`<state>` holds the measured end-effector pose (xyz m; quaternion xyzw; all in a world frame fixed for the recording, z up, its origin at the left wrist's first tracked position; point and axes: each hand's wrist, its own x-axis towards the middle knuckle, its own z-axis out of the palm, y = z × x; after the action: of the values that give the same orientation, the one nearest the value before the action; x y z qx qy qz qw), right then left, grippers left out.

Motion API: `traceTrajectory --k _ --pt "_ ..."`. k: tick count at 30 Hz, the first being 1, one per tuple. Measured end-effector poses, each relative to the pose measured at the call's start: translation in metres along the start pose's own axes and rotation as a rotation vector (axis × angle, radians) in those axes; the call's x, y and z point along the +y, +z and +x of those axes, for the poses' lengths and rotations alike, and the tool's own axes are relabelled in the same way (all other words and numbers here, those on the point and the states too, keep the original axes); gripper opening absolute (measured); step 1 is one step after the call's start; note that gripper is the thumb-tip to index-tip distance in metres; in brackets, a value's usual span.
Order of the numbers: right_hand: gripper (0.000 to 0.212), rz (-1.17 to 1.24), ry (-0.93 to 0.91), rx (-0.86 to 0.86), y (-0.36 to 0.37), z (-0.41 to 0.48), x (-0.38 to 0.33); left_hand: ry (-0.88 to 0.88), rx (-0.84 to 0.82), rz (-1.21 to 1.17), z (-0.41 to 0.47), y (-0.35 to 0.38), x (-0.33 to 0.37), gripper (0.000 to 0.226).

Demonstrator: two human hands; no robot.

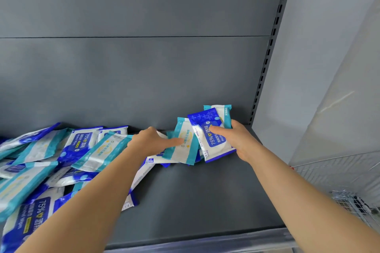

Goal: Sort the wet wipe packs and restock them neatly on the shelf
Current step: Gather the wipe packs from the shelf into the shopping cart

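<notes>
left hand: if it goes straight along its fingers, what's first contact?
The teal-edged pack; the left hand seems to touch it already. Just beyond is the blue alcohol pack gripped by the right hand, depth unclear.

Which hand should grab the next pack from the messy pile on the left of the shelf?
Left hand: it lies beside the pile, fingers straight on a teal pack; the right hand is gripping the blue pack.
</notes>
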<state>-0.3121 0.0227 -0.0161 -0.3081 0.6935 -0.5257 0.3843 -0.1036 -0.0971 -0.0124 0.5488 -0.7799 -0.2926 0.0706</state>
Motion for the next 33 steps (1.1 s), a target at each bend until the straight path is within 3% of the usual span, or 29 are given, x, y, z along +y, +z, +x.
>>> traceTrajectory --k 5,10,15,18,25,30,33 --pt "0.052 0.002 0.022 -0.034 0.013 -0.008 0.003 0.044 -0.017 -0.351 -0.018 0.001 0.012 0.050" --pt "0.055 -0.034 0.039 -0.002 0.009 -0.009 0.005 -0.153 0.091 -0.266 -0.023 0.003 0.006 0.063" --pt "0.056 0.048 -0.014 -0.043 0.015 -0.016 0.006 -0.182 0.081 -0.602 -0.024 0.011 0.012 0.052" --pt "0.051 0.160 -0.024 -0.084 0.013 -0.022 0.007 -0.221 -0.042 -0.860 -0.022 0.025 0.016 0.057" --pt "0.041 0.325 -0.080 -0.098 0.006 -0.034 0.006 -0.022 -0.135 -0.978 -0.024 0.029 0.037 0.042" --pt "0.044 0.301 -0.040 -0.058 -0.002 -0.042 0.011 -0.095 -0.194 -1.066 -0.038 0.041 0.039 0.038" --pt "0.045 0.316 -0.040 -0.048 -0.004 -0.048 0.016 -0.082 -0.238 -1.074 -0.047 0.046 0.043 0.047"
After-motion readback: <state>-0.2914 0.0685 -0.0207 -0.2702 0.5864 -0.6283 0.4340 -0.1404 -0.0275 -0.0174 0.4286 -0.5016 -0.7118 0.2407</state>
